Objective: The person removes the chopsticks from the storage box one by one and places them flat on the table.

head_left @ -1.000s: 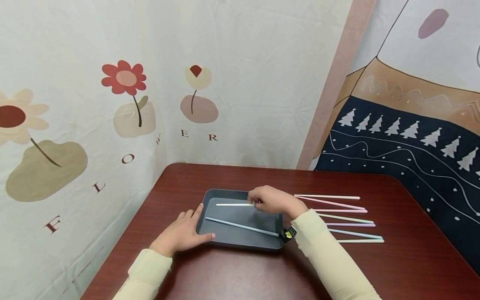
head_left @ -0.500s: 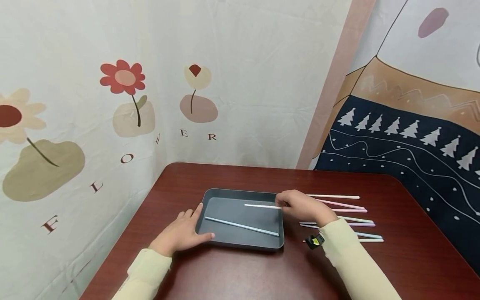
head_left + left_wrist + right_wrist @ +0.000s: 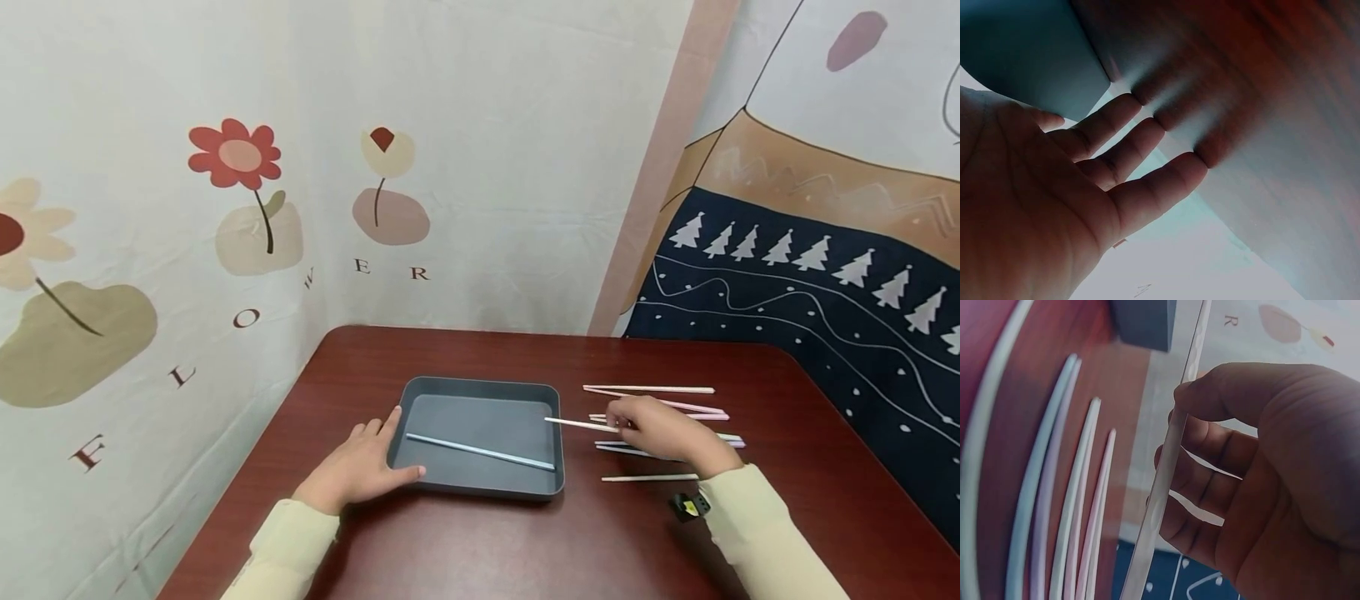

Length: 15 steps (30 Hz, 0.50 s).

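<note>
My right hand (image 3: pixel 663 429) pinches a pale chopstick (image 3: pixel 577 424) between thumb and fingers, just right of the tray. Its tip reaches over the tray's right rim in the head view. The right wrist view shows this chopstick (image 3: pixel 1166 456) running along the curled fingertips. A light blue chopstick (image 3: pixel 480 452) lies slantwise in the grey rectangular tray (image 3: pixel 480 404). My left hand (image 3: pixel 356 467) rests against the tray's left side, thumb at the near corner. Its fingers are extended in the left wrist view, with the tray wall (image 3: pixel 1035 56) beside them.
Several pastel chopsticks lie on the table to the tray's right, among them a whitish one (image 3: pixel 652 389) at the back and a pale green one (image 3: pixel 648 478) nearest me. The dark red table (image 3: pixel 480 550) meets printed curtains (image 3: pixel 495 167) behind.
My right hand has carried the pale chopstick rightward, from inside the tray to beyond its right rim, over the table's chopsticks. My left hand stays on the tray.
</note>
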{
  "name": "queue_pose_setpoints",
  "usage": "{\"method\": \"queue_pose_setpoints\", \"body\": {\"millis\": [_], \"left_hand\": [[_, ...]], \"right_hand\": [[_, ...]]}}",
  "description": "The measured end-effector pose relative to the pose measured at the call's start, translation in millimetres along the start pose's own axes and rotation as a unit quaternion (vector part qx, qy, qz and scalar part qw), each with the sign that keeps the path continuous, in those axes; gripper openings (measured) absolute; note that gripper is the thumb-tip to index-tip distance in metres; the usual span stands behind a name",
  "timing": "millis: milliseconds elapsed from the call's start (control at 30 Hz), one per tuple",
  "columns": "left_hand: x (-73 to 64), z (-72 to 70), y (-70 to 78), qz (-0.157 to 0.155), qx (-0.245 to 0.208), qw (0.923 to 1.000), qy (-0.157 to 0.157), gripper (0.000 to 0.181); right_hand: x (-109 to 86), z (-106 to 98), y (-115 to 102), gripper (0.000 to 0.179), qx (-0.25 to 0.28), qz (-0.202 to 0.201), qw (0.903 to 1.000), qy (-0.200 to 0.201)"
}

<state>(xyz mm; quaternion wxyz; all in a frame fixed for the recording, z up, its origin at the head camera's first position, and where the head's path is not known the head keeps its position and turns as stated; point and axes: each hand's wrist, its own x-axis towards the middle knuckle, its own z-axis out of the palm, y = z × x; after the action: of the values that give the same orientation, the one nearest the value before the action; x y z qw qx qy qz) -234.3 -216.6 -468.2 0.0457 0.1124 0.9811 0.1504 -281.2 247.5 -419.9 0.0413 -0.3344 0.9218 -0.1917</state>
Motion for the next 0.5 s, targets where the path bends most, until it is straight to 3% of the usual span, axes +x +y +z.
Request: {"method": "queue_pose_setpoints", "body": {"millis": [500], "left_hand": [[-0.2, -0.1, -0.2, 0.003, 0.000, 1.0000, 0.000, 0.116]], "right_hand": [[-59.5, 2, 21, 0.023, -0.002, 0.035, 0.9994, -0.002]]}}
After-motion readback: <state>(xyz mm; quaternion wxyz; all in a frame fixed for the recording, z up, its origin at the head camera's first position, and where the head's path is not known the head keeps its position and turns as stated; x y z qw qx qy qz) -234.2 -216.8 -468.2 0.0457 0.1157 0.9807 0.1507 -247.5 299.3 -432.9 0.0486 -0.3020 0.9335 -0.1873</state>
